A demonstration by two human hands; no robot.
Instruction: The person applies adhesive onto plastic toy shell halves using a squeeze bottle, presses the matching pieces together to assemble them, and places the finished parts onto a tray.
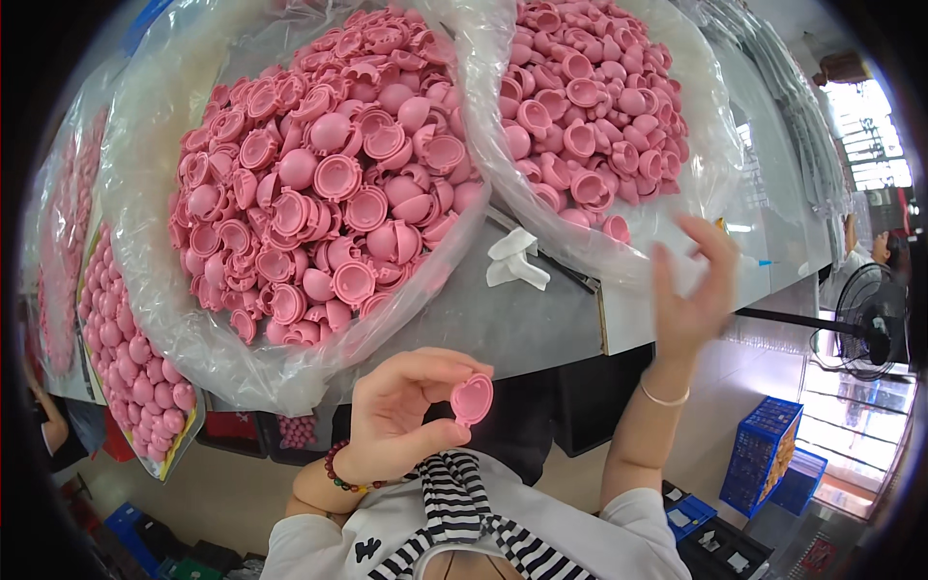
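Left hand [411, 406] half closed, thumb and fingertips pinching one round, shallow pink plastic shell [473, 399] at chest front. Right hand [694, 290] raised, blurred, fingers parted near a clear plastic bag [493, 145] of pink domed pieces [599, 106]; contents, if any, cannot be told. Judged step: single-shell handling. Next move apparently calls for a light, one-piece pinch from the right.

Lying on the grey tabletop [522, 333], right of centre: a crumpled white scrap [517, 261]. At the right, a black fan [878, 327] with a wire guard, on a dark pole [797, 320]. Below, on the floor, a blue crate [760, 456] just beside a second blue container [801, 479]. Far right, a bright barred window [875, 126]. Near left, low down, a blue bin [133, 530].
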